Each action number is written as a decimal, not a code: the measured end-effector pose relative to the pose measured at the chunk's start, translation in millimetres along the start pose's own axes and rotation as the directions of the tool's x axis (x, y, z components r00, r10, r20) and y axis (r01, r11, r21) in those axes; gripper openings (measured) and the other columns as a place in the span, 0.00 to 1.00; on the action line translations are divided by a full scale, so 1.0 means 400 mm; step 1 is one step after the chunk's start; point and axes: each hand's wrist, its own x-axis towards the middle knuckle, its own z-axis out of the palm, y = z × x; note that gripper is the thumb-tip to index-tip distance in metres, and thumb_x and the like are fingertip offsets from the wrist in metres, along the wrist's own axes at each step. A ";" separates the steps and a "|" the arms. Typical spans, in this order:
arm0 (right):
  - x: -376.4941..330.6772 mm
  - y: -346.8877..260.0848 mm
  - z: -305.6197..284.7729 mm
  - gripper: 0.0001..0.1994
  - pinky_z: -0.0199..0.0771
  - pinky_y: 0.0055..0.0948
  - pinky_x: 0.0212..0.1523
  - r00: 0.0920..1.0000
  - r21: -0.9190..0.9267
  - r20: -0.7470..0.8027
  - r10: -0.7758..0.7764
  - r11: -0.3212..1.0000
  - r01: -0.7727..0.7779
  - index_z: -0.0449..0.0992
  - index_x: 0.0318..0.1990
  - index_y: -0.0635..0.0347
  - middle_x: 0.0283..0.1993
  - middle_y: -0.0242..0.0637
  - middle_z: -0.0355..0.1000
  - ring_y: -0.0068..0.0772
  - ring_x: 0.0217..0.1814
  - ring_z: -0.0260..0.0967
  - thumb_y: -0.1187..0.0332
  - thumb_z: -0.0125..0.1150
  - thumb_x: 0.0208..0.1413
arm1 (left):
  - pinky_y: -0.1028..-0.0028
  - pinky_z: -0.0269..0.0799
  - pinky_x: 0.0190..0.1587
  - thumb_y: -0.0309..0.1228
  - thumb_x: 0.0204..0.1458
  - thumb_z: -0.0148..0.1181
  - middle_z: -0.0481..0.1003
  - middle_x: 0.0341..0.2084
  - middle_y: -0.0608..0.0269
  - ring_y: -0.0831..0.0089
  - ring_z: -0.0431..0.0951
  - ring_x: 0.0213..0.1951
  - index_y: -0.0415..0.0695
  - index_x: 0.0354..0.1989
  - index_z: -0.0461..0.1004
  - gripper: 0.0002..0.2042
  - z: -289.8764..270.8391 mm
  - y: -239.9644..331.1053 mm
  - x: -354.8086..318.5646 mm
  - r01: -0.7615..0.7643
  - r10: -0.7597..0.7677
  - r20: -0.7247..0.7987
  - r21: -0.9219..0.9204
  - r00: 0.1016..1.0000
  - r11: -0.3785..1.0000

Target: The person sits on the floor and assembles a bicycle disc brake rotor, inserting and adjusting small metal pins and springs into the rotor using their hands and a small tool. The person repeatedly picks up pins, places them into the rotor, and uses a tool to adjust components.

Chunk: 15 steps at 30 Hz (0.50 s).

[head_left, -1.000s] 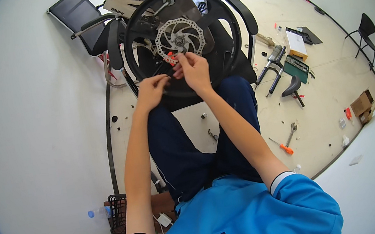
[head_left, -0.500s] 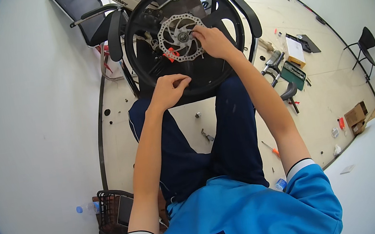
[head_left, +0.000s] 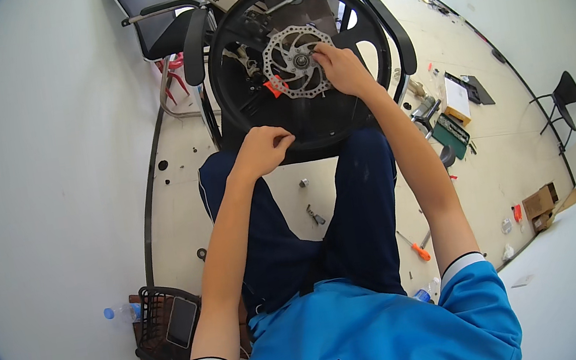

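Note:
A black spoked wheel (head_left: 223, 107) lies across the seat of a chair, just beyond my knees. At its centre is a silver brake disc (head_left: 276, 81) with a perforated edge, set around the hub (head_left: 301, 61). My right hand (head_left: 344, 71) is pinched at the right side of the disc, close to the hub; whatever its fingertips hold is too small to make out. By the near left rim, my left hand (head_left: 261, 151) is held with thumb and fingers together. Any small thing inside that pinch is hidden.
A grey office chair (head_left: 149, 22) stands far left. Floor items on the right include a green case (head_left: 451, 136), a white-and-yellow box (head_left: 456, 101) and an orange-handled screwdriver (head_left: 420, 252). A black basket (head_left: 151, 334) holding a phone (head_left: 182, 322) sits lower left, beside a plastic bottle (head_left: 122, 313).
The view has shifted, so the wheel appears farther right and a little lower. My right hand stays at the disc. My left hand has drawn slightly away from the wheel's centre, still pinched.

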 end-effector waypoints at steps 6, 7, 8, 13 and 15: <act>0.008 0.004 -0.001 0.09 0.71 0.50 0.38 0.999 0.128 -0.036 0.006 0.992 -0.001 0.74 0.41 0.62 0.34 0.56 0.75 0.63 0.40 0.72 0.65 0.53 0.64 | 0.71 0.70 0.29 0.31 0.54 0.62 0.80 0.22 0.54 0.70 0.76 0.22 0.36 0.37 0.82 0.10 0.005 0.004 0.014 -0.049 0.051 0.031 -0.047 0.998 0.998; 0.009 0.005 -0.001 0.09 0.71 0.49 0.38 1.000 0.132 -0.030 0.006 0.991 -0.002 0.74 0.41 0.62 0.34 0.56 0.75 0.63 0.40 0.73 0.65 0.53 0.64 | 0.72 0.70 0.29 0.31 0.54 0.62 0.79 0.22 0.54 0.71 0.76 0.22 0.36 0.37 0.82 0.10 0.006 0.000 0.016 -0.079 0.079 0.040 0.001 0.996 0.997; 0.008 0.007 -0.002 0.09 0.71 0.49 0.38 1.000 0.135 -0.019 0.015 0.991 -0.012 0.74 0.41 0.62 0.34 0.56 0.75 0.62 0.40 0.73 0.65 0.53 0.64 | 0.71 0.71 0.31 0.32 0.54 0.63 0.80 0.23 0.53 0.68 0.78 0.24 0.37 0.37 0.83 0.10 0.004 0.010 0.015 -0.026 0.028 0.062 -0.036 0.998 0.999; 0.017 0.011 -0.004 0.10 0.72 0.45 0.38 1.000 0.147 -0.001 0.020 0.989 -0.020 0.74 0.42 0.64 0.34 0.55 0.75 0.62 0.40 0.73 0.66 0.53 0.64 | 0.69 0.74 0.34 0.33 0.54 0.63 0.81 0.25 0.51 0.64 0.81 0.27 0.38 0.38 0.83 0.11 0.004 0.014 0.020 -0.042 0.040 0.109 0.016 0.993 0.999; 0.021 0.013 -0.008 0.10 0.72 0.44 0.38 1.000 0.158 0.000 0.030 0.987 -0.029 0.75 0.43 0.64 0.34 0.55 0.75 0.61 0.40 0.74 0.67 0.54 0.64 | 0.70 0.74 0.34 0.33 0.54 0.63 0.81 0.25 0.51 0.64 0.81 0.27 0.38 0.39 0.83 0.11 0.001 0.027 0.018 0.022 -0.017 0.117 -0.049 0.993 0.999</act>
